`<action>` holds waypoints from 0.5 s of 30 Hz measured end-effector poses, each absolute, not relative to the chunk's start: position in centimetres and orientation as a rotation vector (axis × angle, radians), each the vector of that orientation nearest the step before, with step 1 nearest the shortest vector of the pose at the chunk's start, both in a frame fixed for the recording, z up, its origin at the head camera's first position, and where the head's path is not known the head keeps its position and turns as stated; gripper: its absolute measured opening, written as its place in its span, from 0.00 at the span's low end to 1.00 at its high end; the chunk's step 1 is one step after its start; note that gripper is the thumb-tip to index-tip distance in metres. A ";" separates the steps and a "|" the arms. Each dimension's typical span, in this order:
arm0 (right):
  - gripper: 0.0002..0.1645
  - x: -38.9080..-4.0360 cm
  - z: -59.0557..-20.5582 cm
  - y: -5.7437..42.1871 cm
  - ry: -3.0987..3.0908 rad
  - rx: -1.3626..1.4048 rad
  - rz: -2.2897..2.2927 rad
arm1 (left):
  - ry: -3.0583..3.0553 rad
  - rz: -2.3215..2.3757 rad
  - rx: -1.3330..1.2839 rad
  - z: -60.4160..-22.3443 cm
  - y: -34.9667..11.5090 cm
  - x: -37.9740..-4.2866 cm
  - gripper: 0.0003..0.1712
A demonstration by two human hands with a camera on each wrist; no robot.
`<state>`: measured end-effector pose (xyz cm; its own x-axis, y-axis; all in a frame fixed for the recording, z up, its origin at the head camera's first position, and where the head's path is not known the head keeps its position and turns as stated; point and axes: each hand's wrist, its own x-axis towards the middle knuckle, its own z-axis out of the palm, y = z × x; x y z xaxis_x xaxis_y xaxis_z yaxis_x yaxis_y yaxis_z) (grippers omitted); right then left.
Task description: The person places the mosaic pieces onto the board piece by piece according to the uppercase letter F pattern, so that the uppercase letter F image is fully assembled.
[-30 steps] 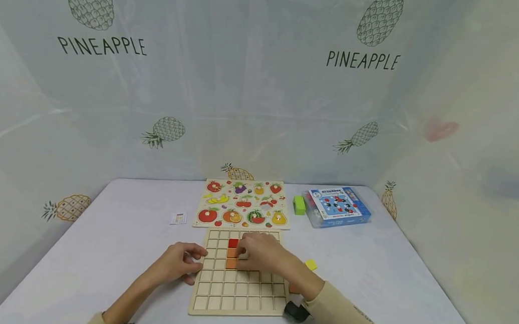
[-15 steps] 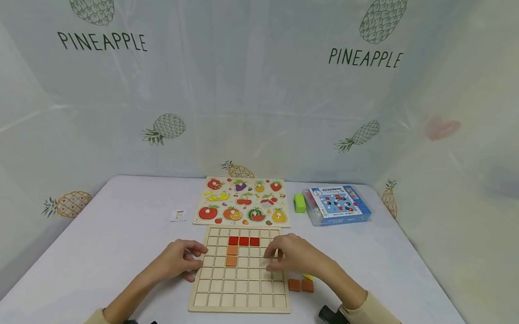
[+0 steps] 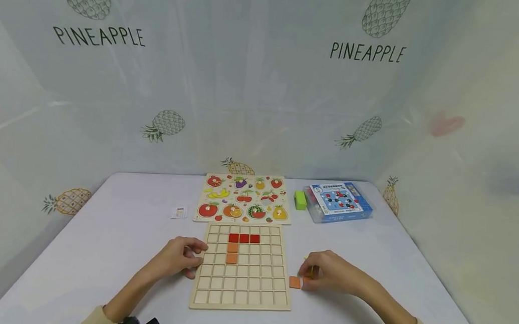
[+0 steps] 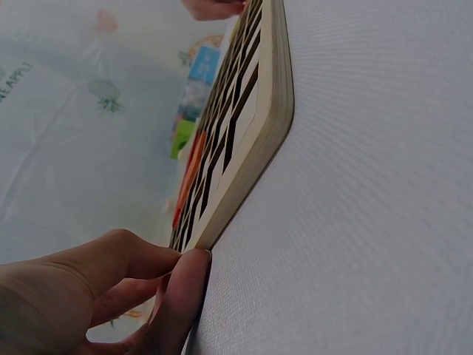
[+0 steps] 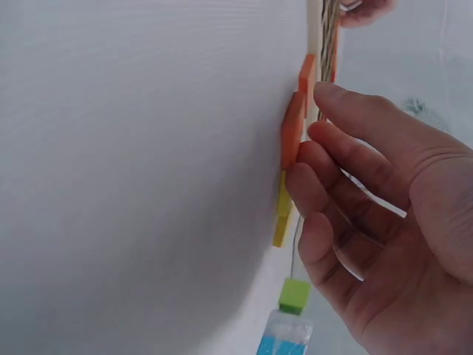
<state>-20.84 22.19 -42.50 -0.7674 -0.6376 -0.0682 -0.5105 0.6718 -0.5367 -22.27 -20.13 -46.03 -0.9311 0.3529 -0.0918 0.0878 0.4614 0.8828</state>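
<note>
A wooden grid board (image 3: pixel 239 309) lies on the table, with several red tiles (image 3: pixel 244 238) in a row and orange tiles (image 3: pixel 232 258) below the leftmost one. My left hand (image 3: pixel 179 258) touches the board's left edge with thumb and fingertips, the thumb right at the side rim in the left wrist view. Beside the board's right edge lies one loose orange tile (image 3: pixel 294 282). My right hand (image 3: pixel 330 272) is over a second loose orange tile (image 5: pixel 293 137), its relaxed thumb and fingertips close to it. Yellow tiles (image 5: pixel 284 194) lie just past that, mostly hidden by the hand in the head view.
Behind the grid board lies a fruit puzzle board (image 3: pixel 245 199). A green block (image 3: pixel 300 200) and a blue-and-clear plastic box (image 3: pixel 339 202) stand at the back right. A small white card (image 3: pixel 179 212) lies to the left. Printed sheeting (image 3: pixel 256 81) encloses the table.
My right hand has moved away from the grid, rightward and down to the loose tiles. It has uncovered the row of red tiles. My left hand stays at the board's edge.
</note>
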 end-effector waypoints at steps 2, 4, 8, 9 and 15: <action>0.08 -20.6 -42.7 22.5 2.660 -0.953 -0.719 | 2.454 1.457 0.374 -46.1 -20.1 -22.3 0.21; 0.07 -20.5 -42.9 22.7 2.689 -0.968 -0.693 | 2.454 1.460 0.373 -46.1 -20.2 -22.3 0.21; 0.09 -20.4 -43.0 23.0 2.716 -0.956 -0.648 | 2.446 1.470 0.373 -46.2 -20.2 -22.3 0.21; 0.10 -20.4 -43.0 23.1 2.716 -0.947 -0.642 | 2.446 1.469 0.373 -46.2 -20.2 -22.3 0.21; 0.10 -20.1 -43.2 23.4 2.708 -0.932 -0.641 | 2.460 1.455 0.392 -46.1 -20.2 -22.3 0.20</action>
